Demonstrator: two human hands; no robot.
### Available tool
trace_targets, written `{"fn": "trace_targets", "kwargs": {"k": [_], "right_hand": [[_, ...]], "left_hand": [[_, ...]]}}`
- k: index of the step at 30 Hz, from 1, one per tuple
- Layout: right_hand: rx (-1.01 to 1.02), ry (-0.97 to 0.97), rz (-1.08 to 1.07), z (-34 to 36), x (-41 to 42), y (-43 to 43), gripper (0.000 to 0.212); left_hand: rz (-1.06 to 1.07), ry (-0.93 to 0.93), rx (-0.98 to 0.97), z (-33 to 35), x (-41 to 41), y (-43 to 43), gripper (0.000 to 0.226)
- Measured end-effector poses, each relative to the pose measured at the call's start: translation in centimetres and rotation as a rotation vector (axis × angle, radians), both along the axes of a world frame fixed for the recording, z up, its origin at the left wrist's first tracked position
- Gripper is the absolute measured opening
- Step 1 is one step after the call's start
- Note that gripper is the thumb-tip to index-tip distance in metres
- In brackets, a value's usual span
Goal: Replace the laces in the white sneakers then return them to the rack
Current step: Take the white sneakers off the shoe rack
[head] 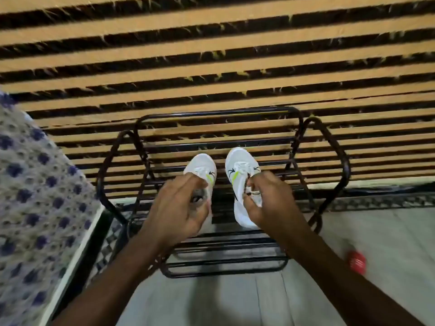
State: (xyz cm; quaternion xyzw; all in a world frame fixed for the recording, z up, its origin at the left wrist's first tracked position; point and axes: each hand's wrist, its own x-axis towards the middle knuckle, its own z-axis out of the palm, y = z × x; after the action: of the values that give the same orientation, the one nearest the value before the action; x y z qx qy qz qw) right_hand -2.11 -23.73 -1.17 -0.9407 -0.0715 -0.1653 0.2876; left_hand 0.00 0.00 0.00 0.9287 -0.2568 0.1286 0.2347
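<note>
— Left grip?
— Holds the left sneaker by its rear end, with fingers curled over the collar at the opening.
— And the right grip?
— Pinches the collar of the right sneaker, with fingertips hooked into the opening.
— Whereabouts of the pair?
— Side by side over the upper tier of the black wire rack, toes pointing away towards the striped surface behind, heels on the near side. Close together, not touching. Resting on the bars or held just above them: cannot tell.
— Laces?
— White laces across the tongue of the right sneaker, bunched near the top. Same on the left, though blurred. Cannot tell how far threaded.
— Markings?
— Lime-yellow flash and a thin black stroke on the inner side of each.
— Around the rack?
— Stands on a pale grey floor, right against the orange-and-black stripes. Has a lower tier of bars on the near side, under the forearms. To the left, a blue-and-white patterned cloth over a raised edge; to the right, on the floor, a small red thing, too blurred to name.
— Arms?
— Bare, reaching in from the bottom edge, one to each sneaker.
</note>
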Motion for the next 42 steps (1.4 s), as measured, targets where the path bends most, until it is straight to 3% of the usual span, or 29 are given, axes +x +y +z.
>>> {"fn": "trace_targets", "kwargs": {"k": [4, 6, 15, 22, 28, 32, 42], "right_hand": [[-0.288, -0.023, 0.019, -3.7, 1.6, -0.3, 0.041], [-0.422, -0.013, 0.014, -4.8, 1.9, -0.3, 0.046], [-0.433, -0.076, 0.017, -4.5, -0.8, 0.6, 0.035], [-0.404, -0.206, 0.003, -2.8, -7.6, 1.9, 0.030], [-0.336, -0.268, 0.009, -0.8, -14.4, 2.2, 0.026], [-0.283, -0.319, 0.035, 0.2, -19.0, 1.9, 0.036], [-0.201, -0.113, 0.280, -1.2, -25.4, 1.1, 0.025]], "left_hand": [[-0.005, -0.113, 0.409, -4.2, 1.9, 1.4, 0.048], [-0.033, -0.161, 0.478, -5.4, 2.4, 1.6, 0.053], [-0.047, -0.212, 0.412, -5.5, 0.6, 1.8, 0.036], [-0.086, -0.196, 0.311, -4.0, -5.9, 2.6, 0.047], [-0.145, -0.240, 0.314, -1.6, -12.1, 2.7, 0.041], [-0.200, -0.220, 0.278, 0.3, -16.6, 2.2, 0.039], [-0.345, 0.010, 0.129, -1.4, -23.1, 2.1, 0.033]]}}
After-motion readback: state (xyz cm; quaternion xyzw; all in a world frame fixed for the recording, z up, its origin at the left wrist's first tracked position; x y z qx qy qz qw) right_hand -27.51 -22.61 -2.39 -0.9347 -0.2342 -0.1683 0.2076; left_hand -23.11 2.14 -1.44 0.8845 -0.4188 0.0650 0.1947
